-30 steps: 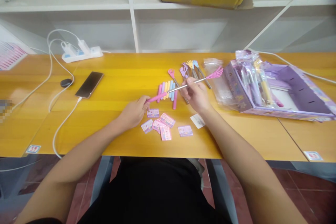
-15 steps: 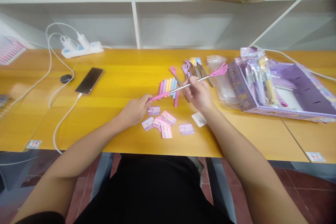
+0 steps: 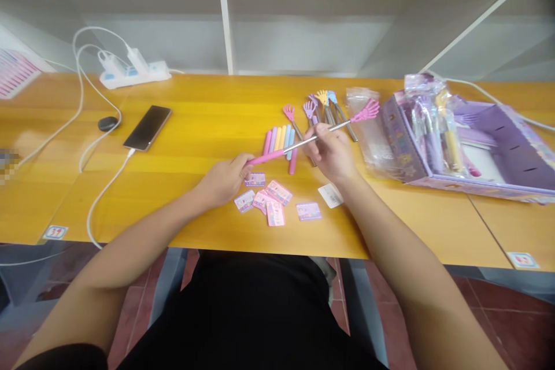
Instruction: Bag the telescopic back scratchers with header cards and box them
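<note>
A pink back scratcher [image 3: 301, 143] with a metal rod and a hand-shaped head is held slantwise above the table. My left hand [image 3: 224, 181] is closed on its pink handle end. My right hand [image 3: 333, 152] pinches the metal rod below the pink head. Behind it lie several more back scratcher rods with coloured heads [image 3: 321, 97], partly hidden by my right hand. A row of coloured handle tubes [image 3: 277, 141] lies just beyond the held handle. Several small printed cards [image 3: 276, 213] are spread out in front, and a white card [image 3: 330, 195] lies by my right wrist.
A purple box [image 3: 405, 153] at the right holds bagged back scratchers [image 3: 436, 139]. Clear plastic bags [image 3: 368, 133] lie beside it. To the left are a phone [image 3: 148, 128] on a cable, a black round object [image 3: 107, 123] and a power strip [image 3: 136, 74]. Shelves [image 3: 303, 34] stand behind.
The camera view has tilted down slightly, so the scene sits a little higher. Both hands keep their hold on the pink back scratcher, with hardly any movement.
</note>
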A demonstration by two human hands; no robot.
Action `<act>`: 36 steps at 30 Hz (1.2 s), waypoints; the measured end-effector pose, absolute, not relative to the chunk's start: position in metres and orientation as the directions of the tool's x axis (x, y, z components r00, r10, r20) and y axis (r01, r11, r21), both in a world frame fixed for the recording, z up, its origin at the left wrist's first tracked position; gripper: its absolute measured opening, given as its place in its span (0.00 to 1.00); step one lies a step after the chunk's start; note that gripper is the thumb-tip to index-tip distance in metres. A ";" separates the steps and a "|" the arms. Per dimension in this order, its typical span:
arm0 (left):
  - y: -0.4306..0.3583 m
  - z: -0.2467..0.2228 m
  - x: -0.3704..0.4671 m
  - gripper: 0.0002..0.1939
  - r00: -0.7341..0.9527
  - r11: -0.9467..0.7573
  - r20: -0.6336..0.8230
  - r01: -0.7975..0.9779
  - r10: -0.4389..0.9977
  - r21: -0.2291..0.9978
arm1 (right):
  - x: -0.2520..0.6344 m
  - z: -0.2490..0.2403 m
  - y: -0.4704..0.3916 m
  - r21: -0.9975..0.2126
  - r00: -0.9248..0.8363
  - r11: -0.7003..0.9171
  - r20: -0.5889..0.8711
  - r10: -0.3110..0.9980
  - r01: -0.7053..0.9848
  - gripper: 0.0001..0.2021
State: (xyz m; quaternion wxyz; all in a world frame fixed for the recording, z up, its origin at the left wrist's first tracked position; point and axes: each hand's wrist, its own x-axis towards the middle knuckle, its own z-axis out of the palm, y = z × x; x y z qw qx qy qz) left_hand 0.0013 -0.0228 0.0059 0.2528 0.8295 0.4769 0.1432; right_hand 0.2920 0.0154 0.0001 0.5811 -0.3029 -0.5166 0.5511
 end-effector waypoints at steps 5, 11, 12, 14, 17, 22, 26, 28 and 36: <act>-0.025 0.004 0.002 0.15 0.491 -0.395 -0.016 0.720 0.871 0.570 | 0.288 0.003 0.014 -0.919 -0.186 0.187 0.263 0.947 -0.347 0.21; -0.029 0.009 0.006 0.14 0.473 -0.376 -0.040 0.746 0.880 0.549 | 0.286 0.004 0.012 -0.929 -0.223 0.174 0.255 0.941 -0.328 0.24; -0.029 0.009 0.007 0.14 0.472 -0.378 -0.038 0.750 0.881 0.543 | 0.286 0.004 0.012 -0.928 -0.227 0.175 0.258 0.939 -0.328 0.24; -0.030 0.010 0.007 0.16 0.468 -0.385 -0.029 0.758 0.883 0.526 | 0.286 0.004 0.012 -0.925 -0.232 0.182 0.268 0.935 -0.334 0.24; -0.031 0.010 0.008 0.17 0.460 -0.389 -0.017 0.769 0.888 0.507 | 0.287 0.003 0.011 -0.921 -0.223 0.206 0.288 0.931 -0.332 0.23; -0.032 0.009 0.009 0.17 0.457 -0.376 -0.029 0.763 0.889 0.525 | 0.285 -0.001 0.010 -0.938 -0.254 0.180 0.259 0.932 -0.295 0.23; -0.032 0.007 0.009 0.17 0.467 -0.364 -0.048 0.745 0.883 0.559 | 0.278 -0.007 0.006 -0.942 -0.303 0.148 0.242 0.922 -0.301 0.23; -0.032 0.006 0.009 0.16 0.470 -0.367 -0.035 0.733 0.882 0.573 | 0.275 -0.009 0.004 -0.944 -0.313 0.141 0.237 0.920 -0.299 0.25; -0.030 0.008 0.008 0.16 0.500 -0.336 -0.025 0.617 0.865 0.711 | 0.287 -0.003 0.012 -0.961 -0.347 0.191 0.252 0.903 -0.201 0.29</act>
